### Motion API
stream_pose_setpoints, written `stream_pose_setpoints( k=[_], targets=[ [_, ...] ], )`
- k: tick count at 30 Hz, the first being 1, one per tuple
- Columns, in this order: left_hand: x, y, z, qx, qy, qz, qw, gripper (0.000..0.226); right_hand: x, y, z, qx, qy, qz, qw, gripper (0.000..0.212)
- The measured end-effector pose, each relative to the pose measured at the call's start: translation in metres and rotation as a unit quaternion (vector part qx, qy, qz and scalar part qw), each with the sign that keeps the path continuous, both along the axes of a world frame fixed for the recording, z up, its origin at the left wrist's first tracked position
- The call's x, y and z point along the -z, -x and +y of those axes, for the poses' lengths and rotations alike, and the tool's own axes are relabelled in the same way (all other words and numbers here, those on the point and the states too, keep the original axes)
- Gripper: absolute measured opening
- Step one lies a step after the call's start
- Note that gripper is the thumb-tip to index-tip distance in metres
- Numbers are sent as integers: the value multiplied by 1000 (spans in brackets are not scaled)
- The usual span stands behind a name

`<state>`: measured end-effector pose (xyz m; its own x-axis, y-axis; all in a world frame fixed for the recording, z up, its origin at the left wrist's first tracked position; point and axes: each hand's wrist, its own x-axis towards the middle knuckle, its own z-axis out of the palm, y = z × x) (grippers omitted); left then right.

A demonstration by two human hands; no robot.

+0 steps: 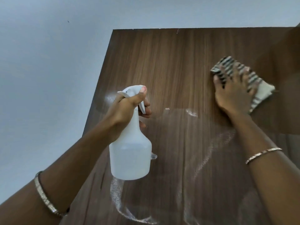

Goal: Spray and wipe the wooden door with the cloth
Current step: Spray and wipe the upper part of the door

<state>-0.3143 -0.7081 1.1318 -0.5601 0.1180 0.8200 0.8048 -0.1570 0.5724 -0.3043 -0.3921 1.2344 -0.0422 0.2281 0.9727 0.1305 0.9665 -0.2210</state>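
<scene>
The job looks partway done: the wooden door [178,62] carries whitish wet streaks [209,153] across its lower middle, so spraying seems to have reached there, while the band near its top edge looks dry and unwiped. The left hand [128,108] grips the neck of the spray bottle [131,151], fingers curled on the trigger, near the door's left edge. The right hand [232,93] presses the cloth [263,91] against the door's upper right. Its fingers are spread flat, and the cloth lies beneath them, sticking out above and to the right.
</scene>
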Motion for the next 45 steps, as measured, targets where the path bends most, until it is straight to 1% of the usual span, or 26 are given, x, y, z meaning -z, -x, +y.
stream_pose_setpoints(
  k=[3, 5, 7, 9, 10, 12, 14, 17, 20, 23, 25, 26, 27, 28, 30, 31, 33, 34, 36, 38, 39, 41, 45],
  targets=[
    [2, -12, 23, -10, 3, 7, 1000, 51, 4, 4, 6, 15, 39, 34, 999, 59],
    [3, -19, 36, -13, 0, 4, 1000, 52, 5, 18, -22, 7, 18, 45, 999, 58],
    [3, -27, 53, -14, -6, 0, 1000, 51, 8, 31, -53, -17, -60, 14, 998, 57],
    [4, -34, 69, -7, -17, -5, 1000, 51, 14, 38, -72, -31, -156, -36, 987, 56],
    [5, -37, 75, -6, -20, -10, 1000, 51, 16, 37, -73, -54, -187, -67, 978, 56],
    [7, -43, 89, -7, -18, -18, 1000, 51, 16, 23, -50, -111, -203, -114, 966, 55],
    [8, -47, 102, 0, -14, -21, 1000, 52, 18, 4, -9, -101, -179, -110, 972, 57],
    [8, -55, 118, 7, -3, -18, 1000, 51, 14, -30, 67, -47, -102, -63, 992, 57],
    [9, -60, 133, 13, 0, -15, 1000, 53, 17, -60, 127, 2, -37, -38, 999, 57],
    [10, -64, 149, 22, -4, -14, 1000, 55, 25, -65, 145, 37, -3, -16, 999, 59],
    [12, -68, 161, 31, -7, -12, 999, 55, 24, -57, 131, 52, 8, 0, 999, 59],
    [14, -70, 168, 34, -9, -13, 999, 55, 23, -52, 120, 43, 5, -1, 999, 59],
    [15, -71, 175, 36, -9, -13, 999, 55, 23, -47, 106, 30, -17, -10, 999, 59],
    [15, -72, 181, 38, -9, -14, 999, 55, 26, -41, 92, 16, -59, -25, 998, 60],
    [16, -75, 192, 44, -13, -16, 999, 55, 39, -30, 68, 3, -175, -65, 982, 60],
    [16, -76, 196, 48, -15, -18, 999, 55, 44, -28, 65, -9, -216, -88, 972, 59],
    [15, -78, 203, 56, -18, -24, 998, 55, 47, -37, 76, -49, -237, -124, 962, 56],
    [15, -78, 205, 60, -20, -26, 998, 55, 45, -46, 89, -61, -223, -126, 965, 56],
    [16, -77, 209, 63, -17, -28, 997, 54, 40, -66, 129, -55, -155, -104, 981, 54],
    [18, -76, 212, 69, -13, -29, 997, 52, 40, -87, 177, -14, -78, -69, 994, 54],
    [20, -75, 214, 73, -11, -31, 997, 51, 40, -97, 200, 16, -58, -56, 997, 55],
    [22, -74, 219, 86, -3, -32, 996, 52, 34, -112, 232, 38, -29, -58, 997, 54],
    [23, -72, 231, 103, 18, -29, 994, 59, -9, -127, 251, 19, -24, -86, 996, 55]
  ],
)
